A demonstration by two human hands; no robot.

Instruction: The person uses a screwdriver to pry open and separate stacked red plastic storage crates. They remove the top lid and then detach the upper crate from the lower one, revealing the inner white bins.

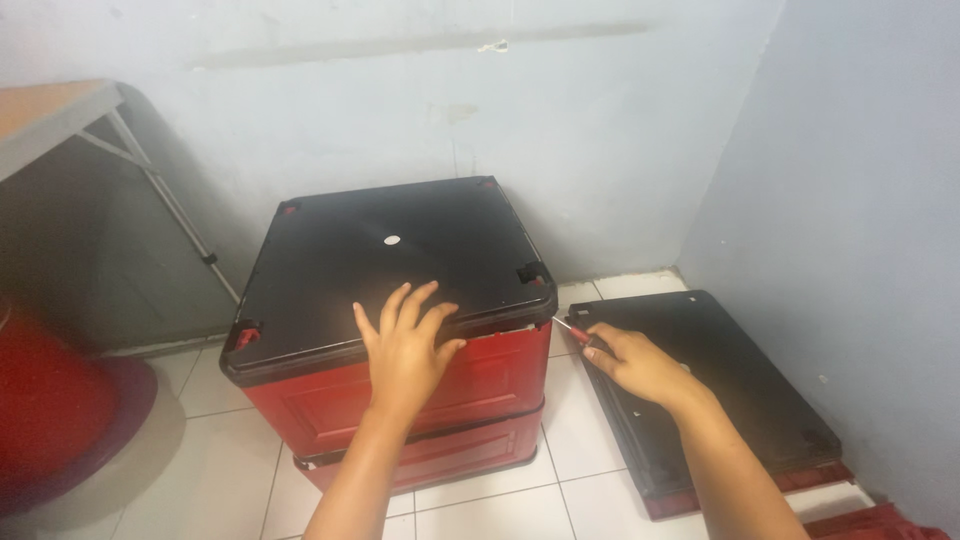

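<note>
Red plastic cabinet (400,400) with a flat black plastic top panel (390,260) fills the centre of the frame, standing on the white tiled floor (230,470) against the pale wall (560,130). Nearest to us, at the bottom centre, our left hand (405,345) lies palm down with its fingers spread wide, pressing flat on the front edge of the black top, the fingertips pointing up the frame toward the wall. It grips nothing; it simply rests on the panel.

To the lower right, our right hand (635,365) is closed around a small screwdriver with a red handle (578,333). Its thin metal tip points left and up, reaching the front right corner of the cabinet, just under the lip of the black top. So the cabinet lies directly under the left hand and just left of the right hand.

Under the right forearm, at the right of the frame, a second flat black panel (720,390) lies on the floor on top of red plastic pieces (860,520), close beside the cabinet.

Further up, small red clips (246,336) show at the corners of the top panel, and a pale round spot sits at its middle. At the far left edge we see a large red rounded object (50,400), and in the upper left a wooden-topped folding table (60,115) with metal legs.
</note>
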